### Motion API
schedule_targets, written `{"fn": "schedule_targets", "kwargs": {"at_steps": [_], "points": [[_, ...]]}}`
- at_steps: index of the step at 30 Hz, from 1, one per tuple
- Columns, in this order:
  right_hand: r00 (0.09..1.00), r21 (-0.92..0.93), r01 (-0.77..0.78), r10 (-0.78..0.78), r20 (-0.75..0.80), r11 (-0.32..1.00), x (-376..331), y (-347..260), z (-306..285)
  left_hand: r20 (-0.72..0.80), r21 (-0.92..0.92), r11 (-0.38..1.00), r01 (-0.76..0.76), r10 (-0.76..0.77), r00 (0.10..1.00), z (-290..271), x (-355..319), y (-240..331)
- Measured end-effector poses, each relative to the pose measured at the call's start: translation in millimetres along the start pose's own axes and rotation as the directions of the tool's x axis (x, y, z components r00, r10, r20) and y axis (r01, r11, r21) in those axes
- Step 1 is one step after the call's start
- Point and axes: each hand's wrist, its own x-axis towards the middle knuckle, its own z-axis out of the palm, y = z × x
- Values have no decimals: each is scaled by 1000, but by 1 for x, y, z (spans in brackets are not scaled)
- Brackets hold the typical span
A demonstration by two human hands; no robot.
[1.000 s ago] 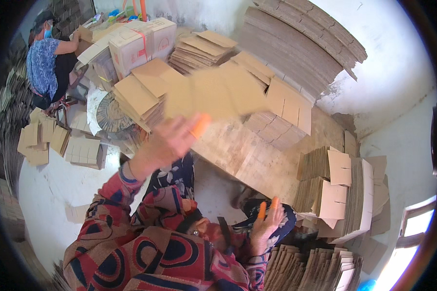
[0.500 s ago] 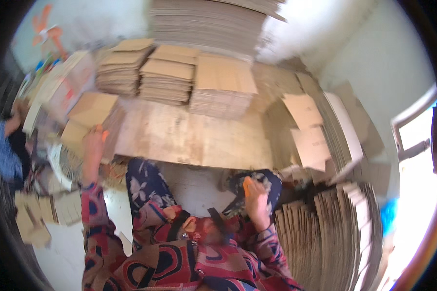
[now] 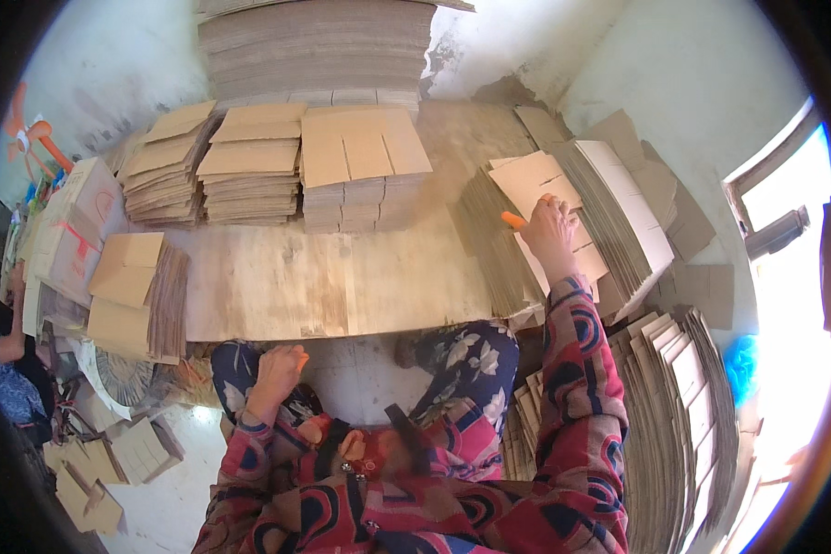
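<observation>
My right hand, with orange fingertip covers, reaches out to the right and rests on the top cardboard sheet of a leaning stack of flat cardboard blanks; whether it grips the sheet is unclear. My left hand lies on my left knee just below the near edge of the wooden board, its fingers curled and holding nothing. Three neat stacks of cut cardboard blanks stand at the far side of the board.
A small cardboard stack lies left of the board. Tall sheets pile against the wall. More blanks stand on edge at my right. Taped boxes and another person are at far left.
My right hand has gone from near my lap out to the right-hand stack. My left hand has dropped from the left stack to my knee. The view has swung right.
</observation>
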Motion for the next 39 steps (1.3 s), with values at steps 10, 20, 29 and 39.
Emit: {"fn": "schedule_targets", "kwargs": {"at_steps": [10,20,29,39], "points": [[944,154,329,-327,-41,932,34,15,61,79,-3,997,81,-81,994,1,0,-3],[944,175,201,-143,-299,964,24,28,-32,-198,-66,996,-67,52,979,-32,61,16],[725,753,136,453,-518,643,-93,-38,-80,-442,242,961,-134,232,867,-77,259,78],[838,998,-45,546,11,48,-149,-54,-44,-204,319,932,-173,246,948,-47,338,35]]}}
